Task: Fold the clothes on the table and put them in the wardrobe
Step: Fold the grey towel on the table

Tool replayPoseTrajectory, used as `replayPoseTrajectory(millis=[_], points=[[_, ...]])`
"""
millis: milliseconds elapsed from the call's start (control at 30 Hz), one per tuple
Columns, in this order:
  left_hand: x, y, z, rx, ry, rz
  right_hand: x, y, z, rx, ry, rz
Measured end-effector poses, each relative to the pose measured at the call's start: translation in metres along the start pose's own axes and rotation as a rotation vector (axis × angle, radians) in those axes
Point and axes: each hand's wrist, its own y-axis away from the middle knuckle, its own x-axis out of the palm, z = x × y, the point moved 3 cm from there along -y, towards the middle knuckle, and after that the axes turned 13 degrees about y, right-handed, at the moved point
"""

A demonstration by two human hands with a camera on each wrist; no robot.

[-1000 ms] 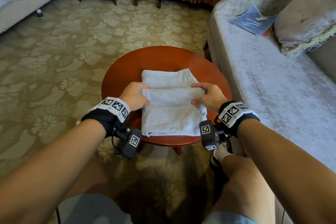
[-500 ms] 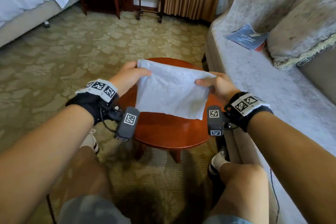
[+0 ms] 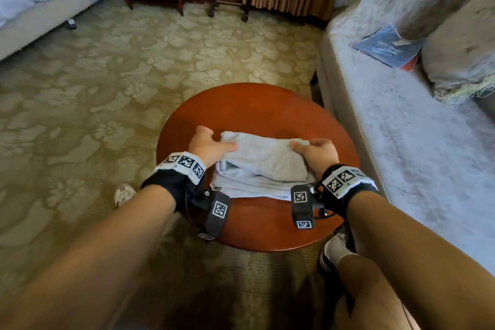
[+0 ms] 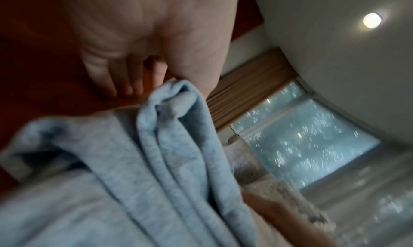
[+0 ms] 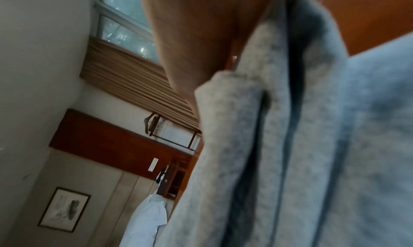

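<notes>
Pale grey garment [image 3: 263, 161], reddish-brown table [image 3: 257, 104] (floral carpet [image 3: 107, 88])

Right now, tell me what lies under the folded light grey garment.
The folded light grey garment rests on the round reddish wooden table. Anything between its layers is covered.

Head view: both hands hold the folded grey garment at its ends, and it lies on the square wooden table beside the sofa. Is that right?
Not quite. The head view shows the table is round, not square. The rest stands: the left hand and the right hand hold the folded grey garment at its ends, and it lies on the table beside the sofa.
</notes>
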Motion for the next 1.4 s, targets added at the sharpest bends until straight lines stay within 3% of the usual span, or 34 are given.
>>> replayPoseTrajectory(millis=[67, 133, 233, 433, 567, 733, 900, 1067, 1200, 1300, 1400], points=[[-0.003, 0.000, -0.004, 0.061, -0.152, -0.037, -0.001, 0.000, 0.001, -0.003, 0.003, -0.013], [-0.003, 0.004, -0.004, 0.063, -0.127, -0.017, -0.004, 0.004, 0.003, 0.007, -0.017, -0.021], [-0.003, 0.022, -0.001, -0.089, -0.006, 0.034, -0.013, 0.016, 0.005, 0.042, 0.037, -0.044], [-0.008, 0.045, -0.004, -0.210, -0.029, 0.138, -0.024, 0.048, -0.001, 0.106, 0.139, 0.172], [-0.007, 0.059, -0.013, -0.158, 0.053, 0.116, -0.032, 0.061, -0.003, 0.094, 0.229, 0.138], [-0.012, 0.072, -0.022, -0.085, 0.173, 0.078, -0.043, 0.071, 0.004, 0.105, 0.028, 0.108], [-0.013, 0.080, 0.012, -0.226, -0.083, 0.183, -0.036, 0.080, -0.014, 0.085, 0.265, 0.281], [-0.008, 0.081, 0.009, -0.129, -0.325, 0.099, -0.037, 0.091, -0.018, 0.080, 0.513, 0.281], [-0.001, 0.084, 0.000, -0.117, -0.416, 0.108, -0.035, 0.093, -0.015, 0.069, 0.492, 0.275], [0.004, 0.082, -0.001, -0.145, -0.351, 0.128, -0.033, 0.093, -0.013, 0.086, 0.498, 0.262], [0.009, 0.077, -0.002, -0.164, -0.214, 0.113, -0.029, 0.090, -0.015, 0.113, 0.255, 0.285]])
